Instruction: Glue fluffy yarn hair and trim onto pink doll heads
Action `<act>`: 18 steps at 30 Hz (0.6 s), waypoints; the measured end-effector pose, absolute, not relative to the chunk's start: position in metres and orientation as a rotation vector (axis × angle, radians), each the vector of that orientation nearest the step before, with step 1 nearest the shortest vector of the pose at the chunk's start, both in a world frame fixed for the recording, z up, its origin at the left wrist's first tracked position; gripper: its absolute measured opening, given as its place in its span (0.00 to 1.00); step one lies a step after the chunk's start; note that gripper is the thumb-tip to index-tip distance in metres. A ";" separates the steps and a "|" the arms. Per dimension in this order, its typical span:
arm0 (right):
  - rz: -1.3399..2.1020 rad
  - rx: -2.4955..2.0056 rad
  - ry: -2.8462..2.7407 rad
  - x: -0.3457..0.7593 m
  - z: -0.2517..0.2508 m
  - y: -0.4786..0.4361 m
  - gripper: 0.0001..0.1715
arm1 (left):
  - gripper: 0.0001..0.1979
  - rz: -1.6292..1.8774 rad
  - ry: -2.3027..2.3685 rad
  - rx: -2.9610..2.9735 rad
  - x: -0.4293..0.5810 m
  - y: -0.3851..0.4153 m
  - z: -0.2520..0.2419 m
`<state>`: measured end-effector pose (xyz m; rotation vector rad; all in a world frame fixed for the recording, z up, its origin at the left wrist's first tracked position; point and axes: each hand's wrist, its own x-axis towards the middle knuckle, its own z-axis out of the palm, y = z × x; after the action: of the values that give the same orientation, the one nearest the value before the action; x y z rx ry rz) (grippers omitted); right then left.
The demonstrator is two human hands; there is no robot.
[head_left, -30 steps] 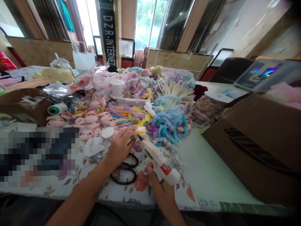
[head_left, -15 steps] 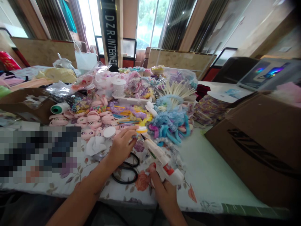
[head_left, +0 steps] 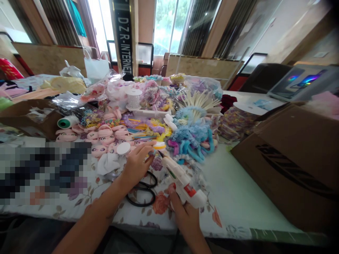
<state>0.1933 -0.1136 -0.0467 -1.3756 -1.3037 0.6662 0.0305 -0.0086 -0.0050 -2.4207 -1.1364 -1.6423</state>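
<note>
In my right hand [head_left: 185, 216] is a white hot glue gun [head_left: 180, 176] with red parts, its dark nozzle pointing up and left. My left hand [head_left: 137, 163] has its fingers pinched together just left of the nozzle. A small pale-blue bit [head_left: 153, 152] shows at those fingertips; its kind is too small to make out. Touching or just behind the fingertips is a round white-and-yellow piece [head_left: 159, 145]. Black-handled scissors [head_left: 141, 196] lie between my forearms, their blades mostly hidden by my left arm. Pink doll faces [head_left: 106, 137] lie in rows beyond my left hand.
Fluffy blue trim [head_left: 191, 123] and pipe cleaners are heaped ahead. A white spool [head_left: 134, 99] stands farther back. A large cardboard box [head_left: 288, 165] takes up the right side, with another box [head_left: 29, 116] at left. White fabric [head_left: 108, 163] lies left of my hand.
Almost nothing differs. Both hands and the glue gun keep nearly the same place, with the nozzle still close to the left fingertips.
</note>
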 end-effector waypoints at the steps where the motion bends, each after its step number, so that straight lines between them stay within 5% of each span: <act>1: 0.661 -1.369 -1.307 0.193 -0.046 -0.113 0.20 | 0.08 -1.645 -1.139 -2.421 0.030 -0.009 -0.005; 18: 0.751 -1.355 -1.325 0.192 -0.037 -0.114 0.18 | 0.08 -1.665 -1.146 -2.416 0.031 -0.009 -0.005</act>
<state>0.1916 -0.1142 -0.0374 -1.3552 -1.3248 0.7510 0.0307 -0.0086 -0.0047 -2.4161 -1.1456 -1.6653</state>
